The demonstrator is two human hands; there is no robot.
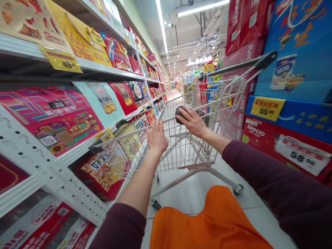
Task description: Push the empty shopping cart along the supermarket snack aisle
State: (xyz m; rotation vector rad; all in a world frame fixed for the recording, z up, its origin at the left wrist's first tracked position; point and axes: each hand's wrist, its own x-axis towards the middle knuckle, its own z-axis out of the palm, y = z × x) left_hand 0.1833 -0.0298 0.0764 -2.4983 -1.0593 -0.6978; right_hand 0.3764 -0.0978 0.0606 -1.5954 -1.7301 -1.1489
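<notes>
The wire shopping cart (181,148) is standing in a supermarket aisle just ahead of the person, its basket holding nothing visible. The left hand (156,138) is pressing flat against the cart's near rail, fingers straight and close together, not wrapping it. The right hand (193,121) is cupping a dark knob (178,114) on the same rail, fingers curling loosely over it. Shelves (85,64) of biscuit boxes (59,117) are lining the left side, and red juice cartons (243,20) are stacking up on the right.
</notes>
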